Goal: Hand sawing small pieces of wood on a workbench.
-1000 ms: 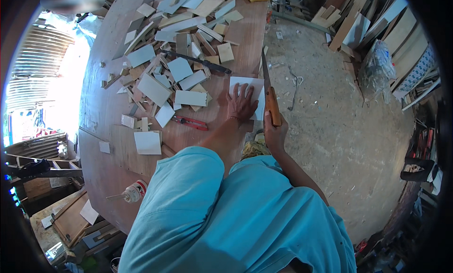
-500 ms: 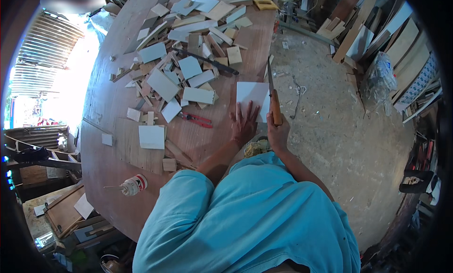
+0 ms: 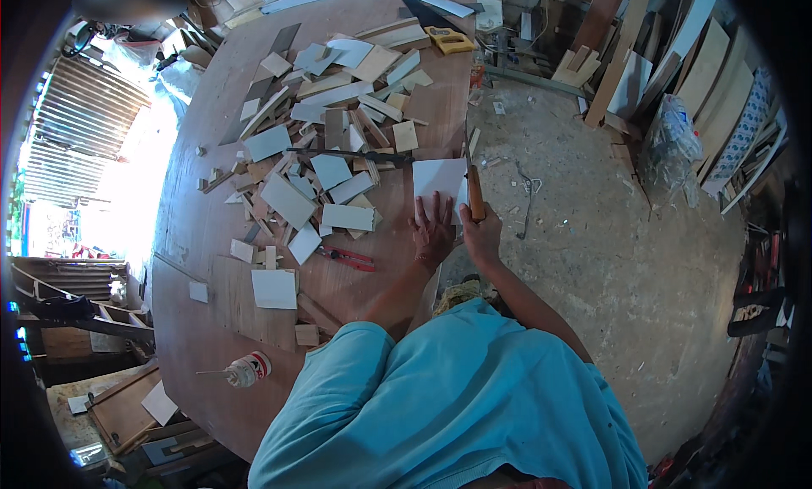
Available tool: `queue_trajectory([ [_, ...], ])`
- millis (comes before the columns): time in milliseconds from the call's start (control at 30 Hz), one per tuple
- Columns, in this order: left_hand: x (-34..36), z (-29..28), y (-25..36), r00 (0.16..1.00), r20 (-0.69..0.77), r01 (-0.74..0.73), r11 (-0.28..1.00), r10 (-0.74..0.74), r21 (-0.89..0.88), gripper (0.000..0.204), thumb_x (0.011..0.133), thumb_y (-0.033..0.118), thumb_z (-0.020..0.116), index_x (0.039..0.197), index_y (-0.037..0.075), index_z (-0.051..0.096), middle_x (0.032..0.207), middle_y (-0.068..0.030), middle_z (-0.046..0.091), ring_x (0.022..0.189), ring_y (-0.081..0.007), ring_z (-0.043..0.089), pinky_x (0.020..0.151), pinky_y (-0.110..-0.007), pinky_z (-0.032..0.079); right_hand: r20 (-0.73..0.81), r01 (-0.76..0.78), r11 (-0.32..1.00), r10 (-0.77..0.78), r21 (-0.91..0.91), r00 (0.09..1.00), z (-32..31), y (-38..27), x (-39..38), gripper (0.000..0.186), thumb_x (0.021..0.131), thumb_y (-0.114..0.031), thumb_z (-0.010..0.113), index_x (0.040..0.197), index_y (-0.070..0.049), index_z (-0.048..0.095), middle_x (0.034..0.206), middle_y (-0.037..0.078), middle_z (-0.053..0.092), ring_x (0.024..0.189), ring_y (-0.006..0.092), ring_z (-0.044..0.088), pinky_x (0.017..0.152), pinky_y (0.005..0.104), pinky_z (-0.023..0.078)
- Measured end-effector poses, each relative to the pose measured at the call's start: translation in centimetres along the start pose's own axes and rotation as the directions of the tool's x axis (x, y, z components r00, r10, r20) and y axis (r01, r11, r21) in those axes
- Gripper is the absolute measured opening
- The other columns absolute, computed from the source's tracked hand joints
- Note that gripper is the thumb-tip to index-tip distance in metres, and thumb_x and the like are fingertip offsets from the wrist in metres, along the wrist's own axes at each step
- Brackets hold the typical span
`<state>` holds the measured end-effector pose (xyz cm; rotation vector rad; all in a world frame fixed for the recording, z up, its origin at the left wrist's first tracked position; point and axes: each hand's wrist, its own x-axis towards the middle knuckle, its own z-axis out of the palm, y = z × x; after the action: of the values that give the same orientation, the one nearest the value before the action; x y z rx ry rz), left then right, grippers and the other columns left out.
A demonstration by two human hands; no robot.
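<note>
My left hand (image 3: 433, 235) lies with fingers spread on a white board piece (image 3: 438, 176) at the table's right edge. My right hand (image 3: 481, 239) grips the wooden handle of a saw (image 3: 474, 192), its narrow blade pointing forward alongside the board's right edge. Just behind the board, a long dark bar (image 3: 372, 156) lies among scattered cut wood pieces (image 3: 288, 200). A red utility knife (image 3: 348, 258) rests to the left of my forearm. A white glue bottle (image 3: 248, 370) with a stick in it is near the lower left of the wooden table (image 3: 194, 345).
A yellow-handled saw (image 3: 451, 41) lies at the table's far end. Leaning planks (image 3: 710, 74) and bagged plastic (image 3: 672, 151) line the right, beside a concrete floor (image 3: 609, 269). At lower left are more boards (image 3: 127, 409); corrugated sheeting (image 3: 85, 117) stands at left.
My left hand has slid back toward me on the board, uncovering more of its far part. My right hand still grips the saw. The whole view has shifted with the head.
</note>
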<state>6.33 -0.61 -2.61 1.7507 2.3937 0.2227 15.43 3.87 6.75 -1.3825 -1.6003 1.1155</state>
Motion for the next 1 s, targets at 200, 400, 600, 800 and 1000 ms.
queue_trajectory([
  [200, 0.4, -1.9, 0.5, 0.997, 0.051, 0.048, 0.998, -0.049, 0.030, 0.064, 0.080, 0.037, 0.051, 0.136, 0.020, 0.026, 0.145, -0.0096, 0.012, 0.130, -0.0454, 0.007, 0.092, -0.067, 0.021, 0.023, -0.024, 1.000, 0.024, 0.011, 0.999, 0.1, -0.2, 0.4, 0.029, 0.080, -0.025, 0.062, 0.075, 0.003, 0.054, 0.056, 0.008, 0.051, 0.050, 0.0158, 0.048, 0.048, 0.0321, 0.039],
  [400, 4.0, -7.5, -0.6, 0.899, 0.437, -0.020, 0.999, 0.034, -0.036, 0.067, 0.075, 0.042, 0.060, 0.131, 0.018, 0.032, 0.139, -0.0152, 0.021, 0.124, -0.0464, 0.020, 0.093, -0.066, 0.022, 0.029, -0.007, 1.000, 0.007, -0.011, 1.000, -0.5, 0.1, 0.4, 0.029, 0.080, -0.025, 0.062, 0.074, 0.002, 0.054, 0.056, 0.008, 0.051, 0.050, 0.0158, 0.049, 0.048, 0.0322, 0.039],
  [600, 4.4, -2.6, -0.8, 0.960, 0.072, 0.280, 0.945, -0.272, -0.168, 0.078, 0.066, 0.033, 0.074, 0.130, 0.015, 0.032, 0.126, -0.0237, 0.028, 0.114, -0.0455, 0.031, 0.091, -0.058, 0.029, 0.033, -0.002, 1.000, 0.003, -0.020, 0.999, 0.0, 0.6, 0.2, 0.029, 0.079, -0.026, 0.062, 0.074, 0.002, 0.053, 0.055, 0.007, 0.050, 0.051, 0.0153, 0.049, 0.049, 0.0321, 0.038],
  [800, 5.3, -4.3, -0.5, 0.909, 0.223, 0.414, 0.825, -0.352, -0.385, 0.081, 0.064, 0.031, 0.075, 0.129, 0.012, 0.031, 0.134, -0.0297, 0.016, 0.123, -0.0481, 0.019, 0.095, -0.058, 0.025, 0.003, -0.049, 0.997, 0.049, 0.066, 0.999, -0.4, -0.2, 0.6, 0.029, 0.080, -0.026, 0.062, 0.074, 0.001, 0.054, 0.055, 0.007, 0.050, 0.051, 0.0152, 0.049, 0.049, 0.0321, 0.039],
  [1000, 7.5, -2.0, -0.3, 0.990, 0.052, 0.128, 0.991, -0.129, 0.025, 0.070, 0.072, 0.028, 0.065, 0.129, 0.006, 0.031, 0.134, -0.0200, 0.024, 0.124, -0.0483, 0.017, 0.097, -0.064, 0.018, 0.041, -0.080, 0.997, 0.081, -0.021, 0.996, 0.0, -0.3, 0.9, 0.043, 0.078, -0.038, 0.062, 0.078, 0.004, 0.056, 0.063, 0.019, 0.057, 0.059, 0.0338, 0.058, 0.055, 0.0396, 0.043],
])
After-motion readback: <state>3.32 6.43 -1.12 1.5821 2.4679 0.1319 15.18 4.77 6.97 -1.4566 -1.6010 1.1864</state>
